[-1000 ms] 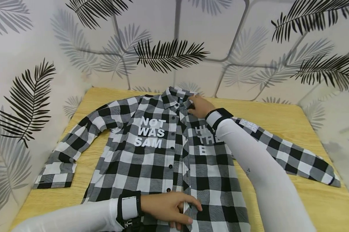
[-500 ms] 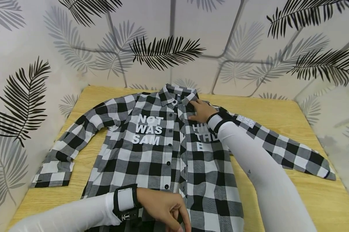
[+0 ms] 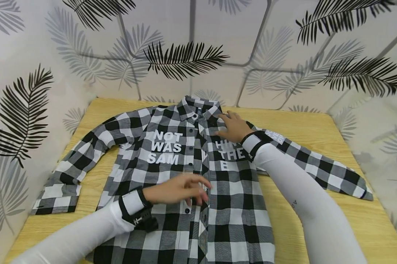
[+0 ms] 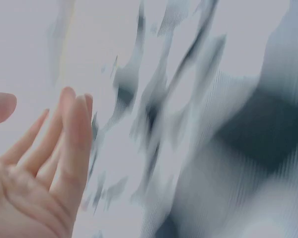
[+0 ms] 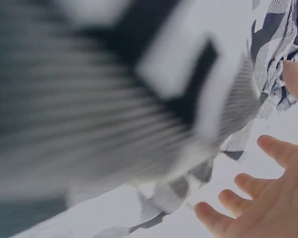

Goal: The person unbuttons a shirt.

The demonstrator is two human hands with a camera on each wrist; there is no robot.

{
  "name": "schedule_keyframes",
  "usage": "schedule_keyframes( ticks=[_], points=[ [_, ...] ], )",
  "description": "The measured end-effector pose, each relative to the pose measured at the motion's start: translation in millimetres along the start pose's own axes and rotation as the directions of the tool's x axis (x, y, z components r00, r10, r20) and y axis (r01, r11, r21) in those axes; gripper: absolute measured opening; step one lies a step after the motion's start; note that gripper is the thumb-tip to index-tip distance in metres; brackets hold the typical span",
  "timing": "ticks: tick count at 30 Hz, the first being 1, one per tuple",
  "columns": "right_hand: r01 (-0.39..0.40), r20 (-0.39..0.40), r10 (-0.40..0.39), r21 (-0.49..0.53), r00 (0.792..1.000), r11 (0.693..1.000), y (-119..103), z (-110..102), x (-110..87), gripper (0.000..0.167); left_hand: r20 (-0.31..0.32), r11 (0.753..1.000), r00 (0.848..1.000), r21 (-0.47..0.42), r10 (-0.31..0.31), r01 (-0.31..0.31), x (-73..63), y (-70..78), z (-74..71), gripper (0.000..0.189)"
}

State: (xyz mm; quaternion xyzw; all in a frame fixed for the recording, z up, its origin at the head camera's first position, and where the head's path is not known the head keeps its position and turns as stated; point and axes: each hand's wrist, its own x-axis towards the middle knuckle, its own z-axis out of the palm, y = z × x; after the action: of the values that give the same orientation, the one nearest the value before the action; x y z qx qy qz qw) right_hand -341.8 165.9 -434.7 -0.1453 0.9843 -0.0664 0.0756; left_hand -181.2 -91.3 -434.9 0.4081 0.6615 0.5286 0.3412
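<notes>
A black, grey and white checked shirt lies front side up, its collar at the far side and both sleeves spread outward. My left hand is over the button strip in mid-shirt, slightly blurred; its fingers are loosely extended with nothing held, as the left wrist view also shows. Near the collar's right side, my right hand is over the shoulder and upper chest, fingers spread. In the right wrist view the right hand's fingers are apart and hold nothing; whether they touch the cloth I cannot tell.
The shirt rests on a light wooden table. Behind the table's far edge hangs a pale backdrop printed with black and grey leaves. The right sleeve reaches toward the table's right side.
My left hand has moved from the shirt's lower front up toward its middle. My right hand has come off the collar and spread its fingers, shifting slightly right. The collar lies flatter.
</notes>
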Motion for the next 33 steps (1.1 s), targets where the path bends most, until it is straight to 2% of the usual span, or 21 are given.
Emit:
schedule_keyframes(
  ticks=[1, 2, 3, 5, 6, 8, 9, 10, 11, 13, 15, 16, 17, 19, 21, 24, 26, 28, 30, 33],
  points=[
    [-0.008, -0.022, 0.008, -0.004, 1.0, 1.0, 3.0, 0.4, -5.4, 0.073, -0.126, 0.991, 0.992, 0.136, 0.024, -0.007, -2.0, -4.5, -16.8, 0.034],
    [-0.016, -0.037, 0.015, -0.012, 0.999, 1.0, 6.6, 1.9, -10.8, 0.073, -0.239, 0.959, 0.97, 0.281, 0.045, 0.025, -5.0, -9.1, -34.1, 0.036],
    [-0.021, -0.049, 0.02, -0.019, 0.999, 1.0, 10.7, 3.8, -16.7, 0.074, -0.334, 0.903, 0.94, 0.421, 0.074, 0.079, -9.0, -14.6, -52.0, 0.039],
    [-0.03, -0.063, 0.028, -0.027, 0.998, 0.999, 20.5, 12.0, -28.2, 0.074, -0.467, 0.757, 0.877, 0.613, 0.116, 0.227, -19.8, -28.0, -87.3, 0.047],
    [-0.033, -0.062, 0.031, -0.03, 0.998, 0.999, 25.6, 16.8, -34.1, 0.074, -0.511, 0.694, 0.851, 0.658, 0.125, 0.293, -26.4, -34.6, -103.3, 0.05],
    [-0.037, -0.042, 0.036, -0.013, 0.998, 0.999, 33.8, 25.3, -46.8, 0.074, -0.581, 0.589, 0.807, 0.691, 0.108, 0.419, -40.6, -46.2, -129.8, 0.059],
    [-0.038, -0.027, 0.038, 0.003, 0.999, 0.999, 37.5, 29.1, -52.7, 0.075, -0.61, 0.545, 0.788, 0.691, 0.087, 0.475, -47.9, -52.4, -140.6, 0.062],
    [-0.041, -0.004, 0.041, 0.013, 0.999, 0.999, 41.1, 32.7, -58.5, 0.075, -0.636, 0.513, 0.77, 0.676, 0.043, 0.529, -55.2, -57.8, -149.2, 0.066],
    [-0.047, 0.02, 0.047, 0.022, 0.999, 0.999, 44.8, 35.8, -63.8, 0.076, -0.661, 0.492, 0.75, 0.651, -0.007, 0.578, -61.9, -61.8, -155.4, 0.068],
    [-0.066, 0.07, 0.062, 0.045, 0.996, 0.997, 50.6, 38.1, -73.1, 0.078, -0.691, 0.467, 0.71, 0.588, -0.134, 0.661, -73.2, -67.9, -162.5, 0.073],
    [-0.074, 0.112, 0.067, 0.051, 0.991, 0.996, 56.8, 37.6, -79.6, 0.079, -0.696, 0.445, 0.676, 0.539, -0.242, 0.715, -81.5, -70.5, -164.1, 0.077],
    [-0.077, 0.129, 0.071, 0.046, 0.989, 0.996, 60.0, 36.4, -82.2, 0.081, -0.692, 0.442, 0.661, 0.516, -0.289, 0.734, -83.8, -68.7, -162.6, 0.079],
    [-0.078, 0.142, 0.071, 0.042, 0.987, 0.996, 63.4, 34.7, -84.0, 0.082, -0.682, 0.442, 0.653, 0.501, -0.329, 0.745, -85.3, -66.1, -160.8, 0.08],
    [-0.066, 0.169, 0.061, 0.025, 0.984, 0.998, 69.4, 30.0, -86.6, 0.085, -0.654, 0.433, 0.651, 0.494, -0.386, 0.754, -86.4, -59.5, -156.9, 0.082],
    [-0.05, 0.204, 0.047, 0.011, 0.978, 0.999, 72.7, 23.2, -87.3, 0.089, -0.616, 0.443, 0.666, 0.501, -0.42, 0.743, -86.8, -51.4, -154.8, 0.084],
    [-0.017, 0.244, 0.008, 0.035, 0.97, 0.999, 71.4, 9.2, -85.2, 0.089, -0.545, 0.487, 0.71, 0.518, -0.446, 0.703, -86.6, -38.5, -158.2, 0.08],
    [-0.001, 0.246, -0.024, 0.101, 0.969, 0.995, 67.0, -2.9, -80.0, 0.085, -0.505, 0.533, 0.746, 0.524, -0.434, 0.664, -85.2, -30.3, -164.7, 0.076],
    [0.018, 0.201, -0.051, 0.163, 0.978, 0.987, 62.7, -13.0, -71.1, 0.08, -0.491, 0.575, 0.775, 0.526, -0.397, 0.627, -79.5, -22.0, -171.0, 0.07],
    [0.032, 0.137, -0.062, 0.21, 0.989, 0.977, 58.2, -21.0, -60.0, 0.074, -0.492, 0.619, 0.798, 0.519, -0.349, 0.59, -69.9, -17.5, -176.5, 0.066],
    [0.036, 0.053, -0.05, 0.233, 0.997, 0.972, 49.7, -28.3, -42.1, 0.067, -0.491, 0.648, 0.828, 0.543, -0.272, 0.535, -51.2, -16.3, -182.1, 0.061]
  ],
)
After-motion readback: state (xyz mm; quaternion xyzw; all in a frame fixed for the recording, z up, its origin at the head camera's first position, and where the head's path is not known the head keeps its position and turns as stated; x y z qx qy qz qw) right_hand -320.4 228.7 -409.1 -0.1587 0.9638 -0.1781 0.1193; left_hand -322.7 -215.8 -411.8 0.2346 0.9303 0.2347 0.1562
